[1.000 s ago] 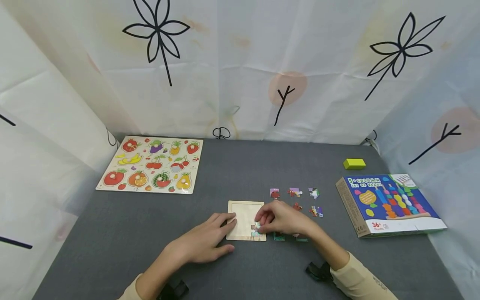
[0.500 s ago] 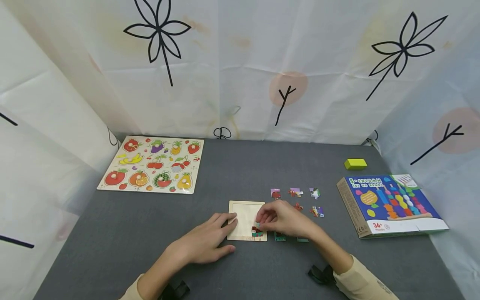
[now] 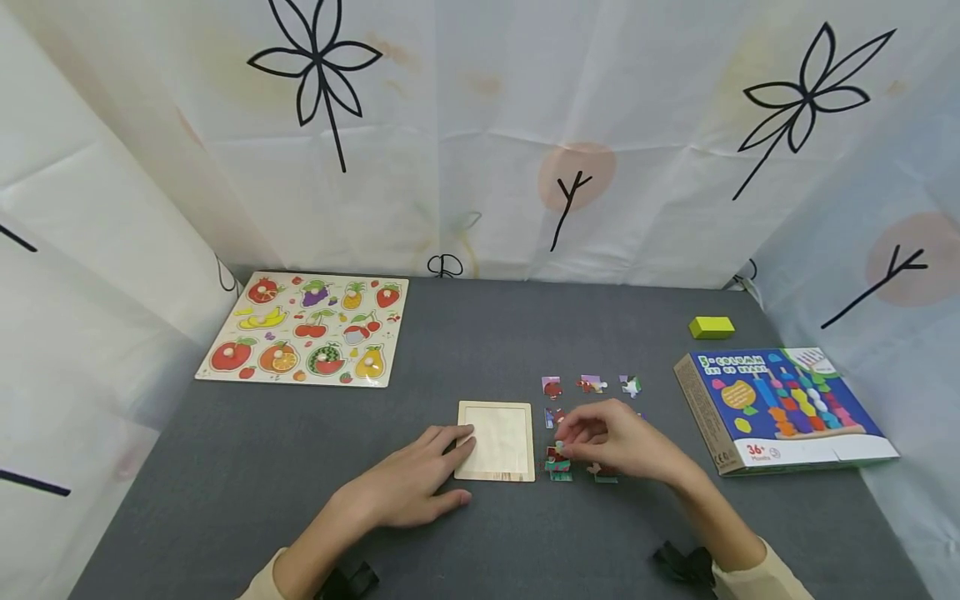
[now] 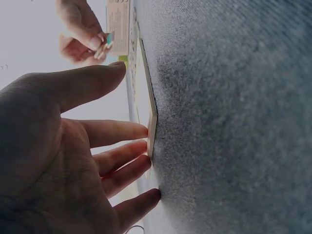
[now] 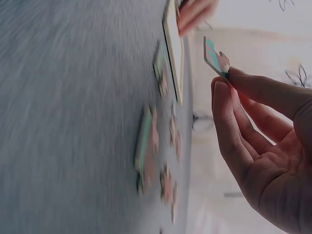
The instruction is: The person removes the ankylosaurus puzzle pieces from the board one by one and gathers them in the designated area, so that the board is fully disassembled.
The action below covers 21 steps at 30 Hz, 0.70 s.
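A small wooden puzzle tray (image 3: 495, 437) with a raised rim lies flat on the grey table, with no pieces inside its frame. My left hand (image 3: 408, 483) rests beside it, straight fingertips touching its left edge; the left wrist view shows the thumb held away. Between thumb and index finger, my right hand (image 3: 622, 437) pinches a jigsaw piece (image 5: 212, 54), teal and pink along one side. That hand hovers right of the tray, over loose jigsaw pieces (image 3: 592, 385) laid out in rows and partly hidden beneath it.
At the back left lies a fruit puzzle board (image 3: 307, 329). A blue box (image 3: 783, 408) with a bead-stacking picture sits on the right, and a yellow-green block (image 3: 711, 327) stands behind it. White printed curtains (image 3: 480, 167) surround the table (image 3: 247, 467).
My right hand has lifted the jigsaw piece out of the tray's lower right corner and carried it right, over the loose pieces. My left hand has stayed at the tray's edge.
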### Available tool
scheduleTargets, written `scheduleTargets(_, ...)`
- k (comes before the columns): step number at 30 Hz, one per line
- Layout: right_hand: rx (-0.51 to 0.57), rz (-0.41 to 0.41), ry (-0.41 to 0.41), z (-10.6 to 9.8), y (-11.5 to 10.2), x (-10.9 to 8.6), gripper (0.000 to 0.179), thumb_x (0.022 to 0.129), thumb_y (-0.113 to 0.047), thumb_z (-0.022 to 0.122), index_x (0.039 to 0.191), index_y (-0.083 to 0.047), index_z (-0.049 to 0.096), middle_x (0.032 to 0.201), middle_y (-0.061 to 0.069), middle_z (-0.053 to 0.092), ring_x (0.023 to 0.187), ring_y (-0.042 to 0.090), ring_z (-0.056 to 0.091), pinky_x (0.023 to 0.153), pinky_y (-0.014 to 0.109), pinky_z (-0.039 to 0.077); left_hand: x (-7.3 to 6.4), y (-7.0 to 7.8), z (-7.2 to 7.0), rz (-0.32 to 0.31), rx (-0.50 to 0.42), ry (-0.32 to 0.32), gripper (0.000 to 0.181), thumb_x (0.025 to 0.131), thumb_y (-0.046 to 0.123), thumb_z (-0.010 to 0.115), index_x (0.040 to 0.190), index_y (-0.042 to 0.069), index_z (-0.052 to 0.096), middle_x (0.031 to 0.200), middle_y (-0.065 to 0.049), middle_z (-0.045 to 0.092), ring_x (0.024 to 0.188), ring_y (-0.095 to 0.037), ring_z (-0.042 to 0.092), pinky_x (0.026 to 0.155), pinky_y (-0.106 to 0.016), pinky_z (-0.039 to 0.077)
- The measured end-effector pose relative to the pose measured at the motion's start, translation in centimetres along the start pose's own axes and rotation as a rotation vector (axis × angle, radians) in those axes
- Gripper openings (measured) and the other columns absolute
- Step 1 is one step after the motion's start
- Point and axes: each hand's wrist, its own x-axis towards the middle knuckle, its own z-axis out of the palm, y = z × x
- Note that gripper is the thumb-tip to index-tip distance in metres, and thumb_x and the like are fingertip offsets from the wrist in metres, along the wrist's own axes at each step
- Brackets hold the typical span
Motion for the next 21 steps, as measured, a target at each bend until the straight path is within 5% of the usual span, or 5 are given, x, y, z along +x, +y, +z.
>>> scheduleTargets(13,-0.068,0.080,0.102,-5.0,2.7,-5.1,0.012,0.102,-0.008,0.073,0.112,-0.002,0.078,0.101,0.010,0.080,0.084,0.006,0.072,0.074,0.023,0.062,-1.0,-0.9,0.3,0.011,-0.061,-0.009,0.068,0.110,0.043,0.063,0.166,0.009,0.045,0.179,-0.004,0.032,0.162,-0.025,0.039,0.125,-0.051,0.045)
scheduleTargets(21,-0.099,0.113,0.042,-5.2,4.3,-6.3,0.014,0.103,-0.005,0.071,0.113,0.001,0.077,0.099,0.007,0.080,0.081,0.002,0.068,0.070,0.021,0.058,-1.6,-1.2,-0.3,-0.042,-0.072,-0.044,0.069,0.109,0.043,0.065,0.167,0.013,0.043,0.178,-0.005,0.033,0.160,-0.025,0.041,0.124,-0.052,0.046)
